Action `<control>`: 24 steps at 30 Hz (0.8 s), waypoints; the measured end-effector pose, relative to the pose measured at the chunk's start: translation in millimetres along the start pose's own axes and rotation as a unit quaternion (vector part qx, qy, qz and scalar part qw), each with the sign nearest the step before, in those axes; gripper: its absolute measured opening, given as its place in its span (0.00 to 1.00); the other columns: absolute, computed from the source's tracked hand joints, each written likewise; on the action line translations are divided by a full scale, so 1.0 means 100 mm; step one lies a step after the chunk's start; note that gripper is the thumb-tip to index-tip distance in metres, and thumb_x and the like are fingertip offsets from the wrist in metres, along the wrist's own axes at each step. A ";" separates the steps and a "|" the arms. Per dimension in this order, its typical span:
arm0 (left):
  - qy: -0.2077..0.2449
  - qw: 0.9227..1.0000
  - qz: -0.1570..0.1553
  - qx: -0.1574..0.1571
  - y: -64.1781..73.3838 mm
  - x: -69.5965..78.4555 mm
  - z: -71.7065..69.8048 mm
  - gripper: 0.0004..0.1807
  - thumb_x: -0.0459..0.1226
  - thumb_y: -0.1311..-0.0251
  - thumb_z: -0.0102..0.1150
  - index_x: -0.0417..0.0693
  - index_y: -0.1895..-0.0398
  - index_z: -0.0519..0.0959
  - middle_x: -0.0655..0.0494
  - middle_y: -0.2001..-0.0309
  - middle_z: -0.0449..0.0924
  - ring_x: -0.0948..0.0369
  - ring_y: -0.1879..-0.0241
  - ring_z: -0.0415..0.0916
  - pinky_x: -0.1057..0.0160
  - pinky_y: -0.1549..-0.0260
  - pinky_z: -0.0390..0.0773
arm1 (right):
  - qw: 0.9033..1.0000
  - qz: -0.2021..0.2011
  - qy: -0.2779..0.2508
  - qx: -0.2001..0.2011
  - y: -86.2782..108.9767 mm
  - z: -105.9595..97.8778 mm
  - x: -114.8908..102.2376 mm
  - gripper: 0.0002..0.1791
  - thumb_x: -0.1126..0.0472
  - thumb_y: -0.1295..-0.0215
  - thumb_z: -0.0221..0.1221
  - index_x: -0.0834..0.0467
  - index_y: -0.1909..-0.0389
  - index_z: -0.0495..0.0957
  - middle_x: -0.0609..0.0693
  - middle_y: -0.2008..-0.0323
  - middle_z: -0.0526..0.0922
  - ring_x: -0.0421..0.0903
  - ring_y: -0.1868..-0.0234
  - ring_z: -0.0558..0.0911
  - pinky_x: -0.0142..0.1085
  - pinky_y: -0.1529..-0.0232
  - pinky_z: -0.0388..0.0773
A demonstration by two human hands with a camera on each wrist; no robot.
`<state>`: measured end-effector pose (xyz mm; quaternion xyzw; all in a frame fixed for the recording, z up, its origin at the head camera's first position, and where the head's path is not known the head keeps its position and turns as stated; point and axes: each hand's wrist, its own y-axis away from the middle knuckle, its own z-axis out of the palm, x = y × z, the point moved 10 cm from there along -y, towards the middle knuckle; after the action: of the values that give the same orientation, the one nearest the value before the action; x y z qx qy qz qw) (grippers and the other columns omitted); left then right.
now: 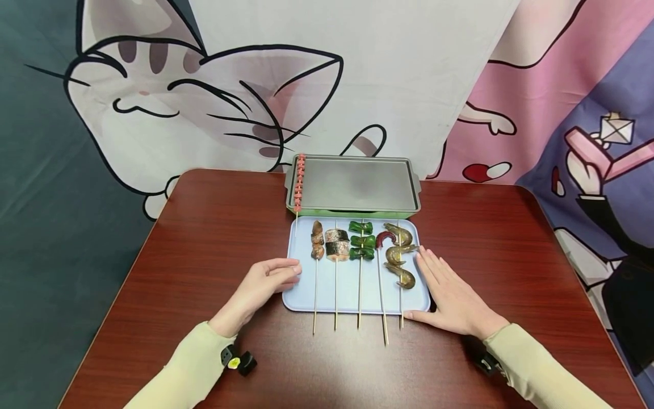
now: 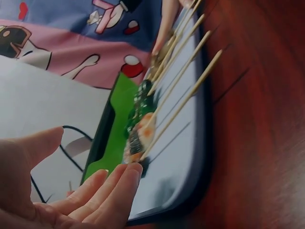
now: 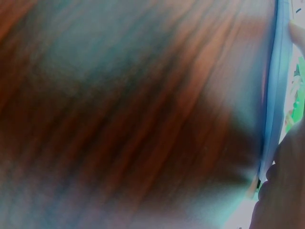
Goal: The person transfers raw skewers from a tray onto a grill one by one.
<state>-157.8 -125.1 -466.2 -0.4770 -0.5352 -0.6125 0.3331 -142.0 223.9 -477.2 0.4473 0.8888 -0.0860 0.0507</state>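
Note:
On the pale blue tray point(image 1: 298, 296) lie several skewers side by side. They carry browned meat pieces point(image 1: 317, 240), dark-skinned fish slices point(image 1: 337, 245), green pepper pieces point(image 1: 362, 241), a red tentacle point(image 1: 386, 237) and shrimp point(image 1: 401, 276). My left hand point(image 1: 263, 287) is at the tray's left edge, fingertips over its rim, thumb spread from the fingers in the left wrist view. Along the right edge lies my right hand point(image 1: 455, 301), its fingers straight beside the shrimp and its thumb at the near right corner. The right wrist view shows mostly tabletop and the tray's side point(image 3: 275, 95).
Directly behind the tray stands a grey grill pan point(image 1: 357, 182) with a green base point(image 1: 352, 215). A skewer of red pieces point(image 1: 298, 184) lies along its left side. The skewer sticks overhang the tray's near edge. A cartoon-printed cloth point(image 1: 409, 68) hangs behind the brown table point(image 1: 214, 227).

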 end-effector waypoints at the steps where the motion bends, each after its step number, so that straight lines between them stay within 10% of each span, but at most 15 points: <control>1: 0.001 1.000 -0.003 -0.004 0.01 -0.02 0.02 0.28 0.40 0.31 0.64 0.29 0.35 0.74 0.37 0.42 0.79 0.45 0.44 0.80 0.54 0.43 0.81 | 1.000 0.000 0.000 -0.001 0.00 0.00 0.00 0.67 0.23 0.44 0.62 0.71 0.23 0.52 0.66 0.22 0.49 0.65 0.24 0.54 0.52 0.23 0.51; 24: 0.009 0.993 -0.046 -0.111 0.06 -0.28 0.48 0.33 0.39 0.31 0.64 0.21 0.34 0.66 0.33 0.46 0.81 0.44 0.49 0.83 0.54 0.47 0.83 | 1.000 0.000 -0.003 -0.001 0.01 0.02 0.01 0.66 0.24 0.43 0.62 0.71 0.23 0.51 0.67 0.22 0.48 0.65 0.23 0.53 0.51 0.22 0.48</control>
<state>-132.7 -82.2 -491.8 -0.4805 -0.4825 -0.6867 0.2543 -141.6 225.1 -479.4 0.4471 0.8886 -0.0864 0.0539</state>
